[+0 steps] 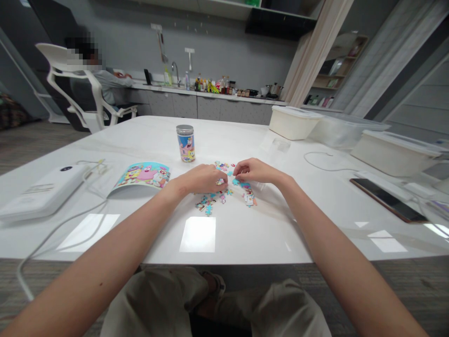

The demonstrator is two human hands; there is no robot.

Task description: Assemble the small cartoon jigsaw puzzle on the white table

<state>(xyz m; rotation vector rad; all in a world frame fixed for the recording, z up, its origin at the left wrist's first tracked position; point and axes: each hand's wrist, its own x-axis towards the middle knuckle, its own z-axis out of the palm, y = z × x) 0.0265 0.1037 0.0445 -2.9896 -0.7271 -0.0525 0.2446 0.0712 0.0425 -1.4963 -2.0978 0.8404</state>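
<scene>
Colourful jigsaw puzzle pieces lie in a loose group on the white table, with a small cluster of loose puzzle pieces (205, 204) toward me. My left hand (205, 179) is bent over the group, its fingers closed around a puzzle piece (220, 182) that is partly hidden. Opposite it, my right hand (254, 170) pinches at a light blue puzzle piece (235, 181). Just below that hand runs a strip of puzzle pieces (249, 196) that look joined. Behind the left hand stands a cartoon-printed jar (185, 144) with a metal lid. A curled cartoon picture sheet (145, 175) lies to the left.
A white power bank-like device (42, 192) with cables lies on the left of the white table (242, 238). A phone (387, 199) and lidded bins (294, 122) are on the right. Across the room, a person (108, 84) sits in a chair near the kitchen counter.
</scene>
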